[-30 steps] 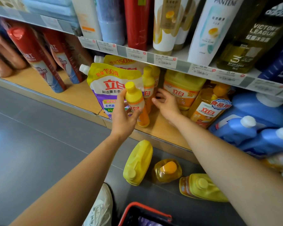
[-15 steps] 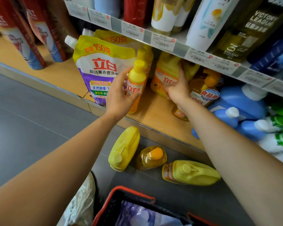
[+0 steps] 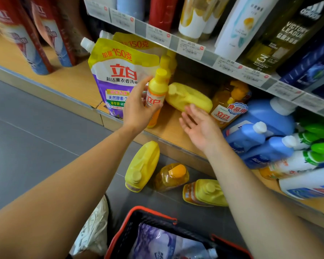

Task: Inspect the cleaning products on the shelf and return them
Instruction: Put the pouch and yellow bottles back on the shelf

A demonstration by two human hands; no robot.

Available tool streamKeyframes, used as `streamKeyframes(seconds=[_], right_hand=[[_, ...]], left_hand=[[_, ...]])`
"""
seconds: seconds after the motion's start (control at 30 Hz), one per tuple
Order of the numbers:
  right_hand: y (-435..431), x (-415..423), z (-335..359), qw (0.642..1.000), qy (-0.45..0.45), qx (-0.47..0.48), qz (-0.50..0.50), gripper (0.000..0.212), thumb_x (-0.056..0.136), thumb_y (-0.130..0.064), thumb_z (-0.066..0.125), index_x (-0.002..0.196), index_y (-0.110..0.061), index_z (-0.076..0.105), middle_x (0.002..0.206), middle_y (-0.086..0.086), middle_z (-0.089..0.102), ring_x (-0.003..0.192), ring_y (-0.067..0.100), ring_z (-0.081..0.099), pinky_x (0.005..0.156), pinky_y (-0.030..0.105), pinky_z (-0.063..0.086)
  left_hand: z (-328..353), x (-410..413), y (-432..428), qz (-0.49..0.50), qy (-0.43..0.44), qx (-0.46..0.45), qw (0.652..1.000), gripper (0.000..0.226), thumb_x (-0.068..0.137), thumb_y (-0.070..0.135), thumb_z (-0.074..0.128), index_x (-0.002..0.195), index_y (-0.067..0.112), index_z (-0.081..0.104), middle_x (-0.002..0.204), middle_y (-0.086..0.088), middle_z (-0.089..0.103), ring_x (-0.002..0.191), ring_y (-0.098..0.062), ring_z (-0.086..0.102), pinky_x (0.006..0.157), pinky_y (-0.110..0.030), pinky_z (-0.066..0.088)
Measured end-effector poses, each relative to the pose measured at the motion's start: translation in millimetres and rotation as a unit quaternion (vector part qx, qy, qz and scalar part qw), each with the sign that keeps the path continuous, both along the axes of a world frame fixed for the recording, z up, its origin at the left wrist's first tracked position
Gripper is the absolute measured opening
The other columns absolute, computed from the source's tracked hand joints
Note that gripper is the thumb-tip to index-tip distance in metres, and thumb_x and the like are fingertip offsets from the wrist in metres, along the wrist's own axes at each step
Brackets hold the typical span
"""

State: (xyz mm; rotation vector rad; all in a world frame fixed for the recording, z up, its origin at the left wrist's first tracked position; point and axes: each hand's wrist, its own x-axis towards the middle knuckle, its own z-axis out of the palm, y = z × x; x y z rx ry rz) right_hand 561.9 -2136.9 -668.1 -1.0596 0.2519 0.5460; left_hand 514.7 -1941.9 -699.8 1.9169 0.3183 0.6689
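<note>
My left hand (image 3: 138, 107) grips a small yellow dish-soap bottle (image 3: 156, 90) that stands upright on the wooden bottom shelf (image 3: 168, 128). Just right of it a large yellow jug (image 3: 189, 97) lies tipped on its side on the shelf. My right hand (image 3: 198, 126) hovers palm-up, fingers spread, right below the jug, holding nothing. A yellow and purple refill pouch (image 3: 116, 77) stands behind my left hand.
An amber pump bottle (image 3: 230, 103) and several blue jugs (image 3: 266, 131) fill the shelf to the right. On the grey floor lie a yellow jug (image 3: 142, 165), an amber bottle (image 3: 171, 176) and another yellow jug (image 3: 204, 193). A red-rimmed basket (image 3: 153, 214) sits below.
The large yellow jug has tipped over onto its side. My right hand has come off it and drawn back, now open. My left hand still holds the small bottle.
</note>
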Motion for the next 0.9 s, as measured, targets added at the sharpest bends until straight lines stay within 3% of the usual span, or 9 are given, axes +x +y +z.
streamKeyframes(seconds=[0.1,0.2,0.37,0.5,0.57,0.63,0.7,0.8,0.9], right_hand=[[-5,-15,-3,0.997,0.065,0.013,-0.026,0.036,0.091,-0.028,0.070,0.119,-0.007,0.060,0.122,0.015,0.066,0.115,0.028,0.062,0.084,0.039,0.058],[-10,-22,-4,0.994,0.091,-0.043,-0.036,0.048,0.088,-0.035,0.072,0.122,-0.005,0.058,0.120,0.016,0.066,0.110,0.027,0.064,0.075,0.037,0.060],[-24,-15,20,0.989,0.060,-0.126,-0.057,0.039,0.085,-0.028,0.077,0.113,-0.011,0.056,0.110,0.017,0.068,0.098,0.027,0.070,0.066,0.037,0.061],[-37,-13,42,0.984,0.033,-0.166,-0.055,0.036,0.086,-0.026,0.077,0.111,-0.008,0.058,0.098,0.016,0.068,0.081,0.024,0.073,0.059,0.030,0.059],[-42,-13,51,0.985,0.025,-0.159,-0.057,0.038,0.087,-0.026,0.076,0.113,-0.005,0.059,0.090,0.014,0.066,0.068,0.019,0.073,0.057,0.028,0.058],[-45,-14,58,0.986,0.024,-0.157,-0.050,0.036,0.086,-0.028,0.076,0.110,-0.004,0.061,0.089,0.013,0.066,0.068,0.019,0.073,0.056,0.027,0.058],[-48,-17,64,0.987,0.033,-0.154,-0.039,0.031,0.088,-0.028,0.074,0.102,-0.003,0.061,0.090,0.014,0.065,0.078,0.022,0.072,0.056,0.028,0.059],[-52,-19,75,0.989,0.006,-0.146,-0.020,0.023,0.094,-0.024,0.067,0.091,-0.002,0.062,0.082,0.013,0.067,0.073,0.021,0.071,0.054,0.027,0.059],[-56,-17,90,0.977,-0.064,-0.205,-0.003,0.020,0.096,-0.023,0.065,0.091,-0.004,0.065,0.077,0.009,0.070,0.063,0.017,0.071,0.053,0.025,0.058]], left_hand=[[-8,-3,1,0.031,0.049,0.033,0.998,0.071,0.079,0.044,0.083,0.138,0.032,0.046,0.129,0.010,0.062,0.112,-0.012,0.062,0.088,-0.047,0.058],[-17,-3,1,0.021,0.071,0.055,0.996,0.067,0.080,0.036,0.083,0.136,0.029,0.048,0.129,0.007,0.059,0.111,-0.013,0.060,0.089,-0.048,0.057],[-19,4,2,0.012,0.066,0.071,0.995,0.062,0.081,0.028,0.082,0.134,0.025,0.052,0.125,0.003,0.058,0.105,-0.008,0.054,0.092,-0.045,0.055],[-16,3,-2,0.016,0.086,0.073,0.994,0.066,0.081,0.031,0.083,0.136,0.025,0.047,0.128,0.001,0.056,0.111,-0.016,0.059,0.091,-0.047,0.056],[-11,-6,-4,0.028,0.101,0.079,0.991,0.065,0.083,0.034,0.079,0.136,0.026,0.043,0.129,0.002,0.055,0.110,-0.014,0.060,0.086,-0.047,0.058],[-2,-21,-7,0.038,0.080,0.137,0.987,0.061,0.082,0.044,0.071,0.132,0.025,0.043,0.124,0.004,0.053,0.102,-0.009,0.058,0.074,-0.044,0.058],[11,-37,-13,-0.047,0.042,0.200,0.978,0.066,0.075,0.054,0.065,0.130,0.024,0.046,0.121,0.005,0.051,0.101,-0.011,0.056,0.070,-0.041,0.057],[28,-46,-31,-0.216,0.055,0.238,0.945,0.083,0.071,0.061,0.071,0.142,0.026,0.046,0.131,0.006,0.052,0.118,-0.013,0.053,0.089,-0.042,0.056],[37,-41,-52,-0.201,0.065,0.195,0.958,0.073,0.075,0.055,0.081,0.136,0.027,0.051,0.137,0.008,0.048,0.125,-0.010,0.049,0.092,-0.042,0.054]])
